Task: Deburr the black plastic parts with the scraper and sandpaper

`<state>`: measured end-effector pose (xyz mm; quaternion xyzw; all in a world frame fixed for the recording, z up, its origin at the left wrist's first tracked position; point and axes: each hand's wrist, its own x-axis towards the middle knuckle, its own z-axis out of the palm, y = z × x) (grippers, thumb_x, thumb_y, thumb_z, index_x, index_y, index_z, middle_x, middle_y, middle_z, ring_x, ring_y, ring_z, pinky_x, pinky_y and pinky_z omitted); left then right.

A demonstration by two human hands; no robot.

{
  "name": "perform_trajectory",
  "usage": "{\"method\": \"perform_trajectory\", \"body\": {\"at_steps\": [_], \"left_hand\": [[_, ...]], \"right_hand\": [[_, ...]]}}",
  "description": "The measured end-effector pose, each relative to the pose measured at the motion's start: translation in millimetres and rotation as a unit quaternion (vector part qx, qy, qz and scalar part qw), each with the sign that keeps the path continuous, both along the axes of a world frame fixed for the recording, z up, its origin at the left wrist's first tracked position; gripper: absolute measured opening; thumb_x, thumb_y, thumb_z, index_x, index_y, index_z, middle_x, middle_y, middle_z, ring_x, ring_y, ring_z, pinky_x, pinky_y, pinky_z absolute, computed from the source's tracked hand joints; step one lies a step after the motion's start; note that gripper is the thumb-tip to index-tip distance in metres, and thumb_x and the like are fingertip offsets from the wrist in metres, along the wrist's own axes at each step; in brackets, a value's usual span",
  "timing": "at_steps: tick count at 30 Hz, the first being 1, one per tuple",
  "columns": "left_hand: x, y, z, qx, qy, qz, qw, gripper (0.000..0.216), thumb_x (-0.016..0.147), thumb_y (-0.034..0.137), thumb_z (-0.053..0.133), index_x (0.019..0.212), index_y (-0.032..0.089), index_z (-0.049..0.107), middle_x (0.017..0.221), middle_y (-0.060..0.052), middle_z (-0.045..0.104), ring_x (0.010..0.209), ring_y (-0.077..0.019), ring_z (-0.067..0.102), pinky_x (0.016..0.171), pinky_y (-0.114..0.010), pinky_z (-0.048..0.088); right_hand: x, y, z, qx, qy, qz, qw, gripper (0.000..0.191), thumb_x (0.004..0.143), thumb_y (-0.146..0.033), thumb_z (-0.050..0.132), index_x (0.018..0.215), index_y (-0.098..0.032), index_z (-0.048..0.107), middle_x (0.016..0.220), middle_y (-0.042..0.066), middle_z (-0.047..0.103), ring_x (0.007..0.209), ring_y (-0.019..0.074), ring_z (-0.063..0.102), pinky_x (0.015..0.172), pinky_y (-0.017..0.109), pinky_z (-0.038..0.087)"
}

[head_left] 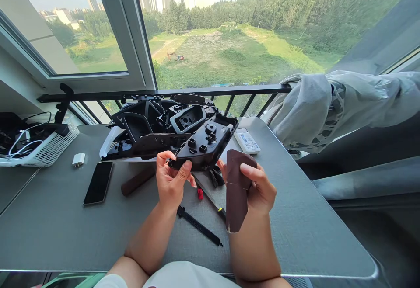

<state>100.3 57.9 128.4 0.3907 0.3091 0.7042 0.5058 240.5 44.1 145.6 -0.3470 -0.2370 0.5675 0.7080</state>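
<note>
My left hand grips the near edge of a black moulded plastic part, holding it tilted up above the grey table. My right hand pinches a folded sheet of brown sandpaper right beside that part, thumb on top. Both hands are closed on what they hold. Under them lie a thin black tool and a small red piece.
A pile of black plastic parts sits behind the hands. A black phone, a white charger and a brown stick lie to the left; a white basket of cables far left. A white packet and grey cloth are right.
</note>
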Motion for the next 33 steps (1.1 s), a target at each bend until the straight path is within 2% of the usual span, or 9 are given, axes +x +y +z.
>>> {"method": "perform_trajectory", "body": {"at_steps": [3, 6, 11, 19, 22, 25, 27, 30, 33], "left_hand": [[1, 0, -2.5, -0.012, 0.013, -0.026, 0.999, 0.038, 0.078, 0.039, 0.076, 0.091, 0.024, 0.043, 0.049, 0.015, 0.051, 0.027, -0.0052, 0.048, 0.031, -0.014, 0.043], [2, 0, -5.9, -0.004, 0.013, -0.009, 1.000, 0.040, 0.079, 0.041, 0.075, 0.103, 0.027, 0.046, 0.063, 0.010, 0.062, 0.035, -0.0060, 0.055, 0.034, -0.015, 0.047], [3, -2, -11.3, 0.031, 0.049, 0.004, 0.998, 0.060, 0.078, 0.034, 0.078, 0.125, 0.035, 0.041, 0.080, 0.005, 0.067, 0.056, -0.0114, 0.067, 0.041, -0.017, 0.053], [4, -3, -15.9, 0.075, 0.067, -0.006, 0.995, 0.072, 0.085, 0.031, 0.070, 0.142, 0.046, 0.028, 0.097, 0.002, 0.067, 0.066, -0.0101, 0.067, 0.049, -0.018, 0.056], [5, -3, -18.2, 0.094, 0.062, -0.015, 0.994, 0.067, 0.087, 0.030, 0.067, 0.140, 0.051, 0.032, 0.102, 0.003, 0.066, 0.067, -0.0093, 0.067, 0.056, -0.023, 0.060], [1, -3, -21.3, 0.101, 0.086, 0.003, 0.991, 0.037, 0.089, 0.034, 0.064, 0.124, 0.040, 0.056, 0.105, 0.001, 0.066, 0.073, -0.0118, 0.069, 0.065, -0.027, 0.061], [-2, -2, -22.9, 0.096, 0.117, 0.037, 0.988, 0.025, 0.089, 0.038, 0.062, 0.114, 0.032, 0.064, 0.106, -0.002, 0.067, 0.082, -0.0151, 0.069, 0.072, -0.029, 0.061], [-5, -2, -23.3, 0.089, 0.163, 0.079, 0.980, 0.026, 0.088, 0.040, 0.063, 0.110, 0.027, 0.067, 0.107, -0.005, 0.069, 0.095, -0.0188, 0.068, 0.081, -0.031, 0.059], [-3, -2, -21.8, 0.126, 0.179, 0.099, 0.971, 0.022, 0.090, 0.035, 0.063, 0.109, 0.027, 0.068, 0.104, -0.004, 0.071, 0.094, -0.0176, 0.069, 0.080, -0.029, 0.059]], "right_hand": [[-4, 2, 3.6, 0.005, 0.018, 0.003, 1.000, 0.007, 0.056, -0.026, 0.073, 0.057, -0.020, 0.071, 0.043, -0.002, 0.062, 0.032, 0.0114, 0.052, 0.031, 0.021, 0.043], [-9, 3, 2.5, 0.007, 0.031, 0.006, 0.999, 0.006, 0.054, -0.024, 0.073, 0.055, -0.019, 0.071, 0.038, -0.004, 0.057, 0.030, 0.0093, 0.047, 0.028, 0.019, 0.036], [-14, 4, -3.6, 0.010, 0.034, 0.027, 0.999, 0.006, 0.057, -0.025, 0.073, 0.060, -0.020, 0.072, 0.044, -0.004, 0.060, 0.032, 0.0102, 0.047, 0.031, 0.021, 0.036], [-15, 5, -3.1, -0.002, 0.034, 0.007, 0.999, 0.006, 0.055, -0.024, 0.073, 0.059, -0.021, 0.071, 0.046, -0.004, 0.063, 0.034, 0.0108, 0.049, 0.034, 0.022, 0.040], [-14, 5, -3.7, -0.010, 0.017, 0.003, 1.000, 0.009, 0.054, -0.026, 0.073, 0.060, -0.020, 0.071, 0.046, -0.003, 0.064, 0.033, 0.0117, 0.050, 0.033, 0.023, 0.041], [-10, 3, -5.8, -0.010, -0.019, 0.010, 1.000, 0.012, 0.056, -0.029, 0.075, 0.062, -0.020, 0.072, 0.048, -0.002, 0.065, 0.031, 0.0115, 0.049, 0.032, 0.023, 0.041], [-7, 0, -7.1, -0.006, -0.052, 0.024, 0.998, 0.014, 0.058, -0.031, 0.077, 0.064, -0.020, 0.072, 0.051, -0.001, 0.066, 0.035, 0.0122, 0.052, 0.035, 0.023, 0.043], [-4, -6, -8.2, 0.003, -0.128, 0.051, 0.991, 0.014, 0.063, -0.032, 0.078, 0.064, -0.019, 0.072, 0.054, 0.000, 0.066, 0.042, 0.0134, 0.055, 0.039, 0.024, 0.045], [-4, -11, -7.1, 0.025, -0.207, 0.065, 0.976, 0.012, 0.066, -0.030, 0.077, 0.067, -0.019, 0.073, 0.055, 0.000, 0.064, 0.051, 0.0168, 0.059, 0.045, 0.026, 0.049]]}}
